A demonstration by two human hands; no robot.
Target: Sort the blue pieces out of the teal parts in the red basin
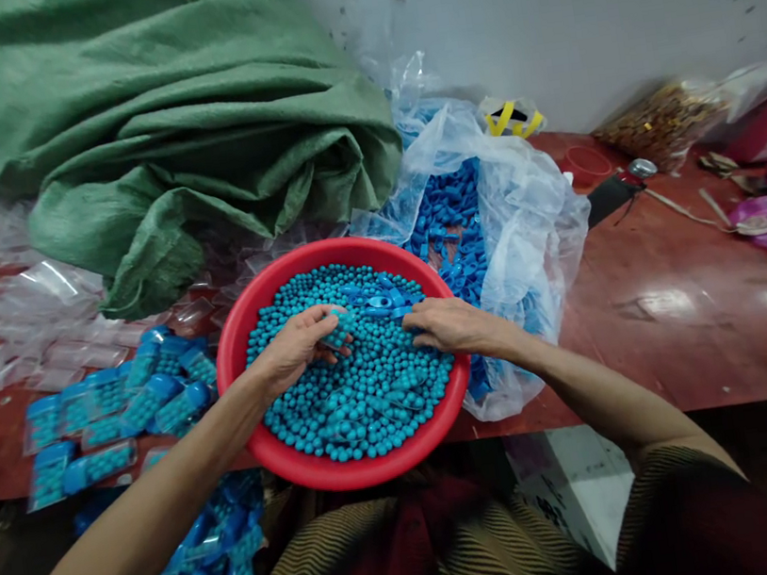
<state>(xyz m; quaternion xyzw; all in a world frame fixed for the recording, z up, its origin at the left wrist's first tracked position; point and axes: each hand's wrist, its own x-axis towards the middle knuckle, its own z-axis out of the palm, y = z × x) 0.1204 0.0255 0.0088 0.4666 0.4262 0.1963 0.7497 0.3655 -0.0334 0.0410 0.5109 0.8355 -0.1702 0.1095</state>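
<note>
A red basin [230, 376] full of turquoise beads [374, 422] stands at the table's front edge. Over its left half, my left hand [298, 345] is closed around a small clear container of beads [338, 328]. My right hand [442, 325] is at the basin's right side, its fingers bent together beside a small heap of blue plastic caps [382, 301] on the beads. Whatever those fingers may hold is too small to make out. More clear containers lie half sunk among the beads near the basin's front.
Filled, blue-capped containers [107, 407] are piled left of the basin, with more below the table edge. Clear empty containers [46, 321] lie behind them. A green sack [211, 131] bulges at the back. An open plastic bag [520, 240] spills blue caps on the right of the red table [655, 344].
</note>
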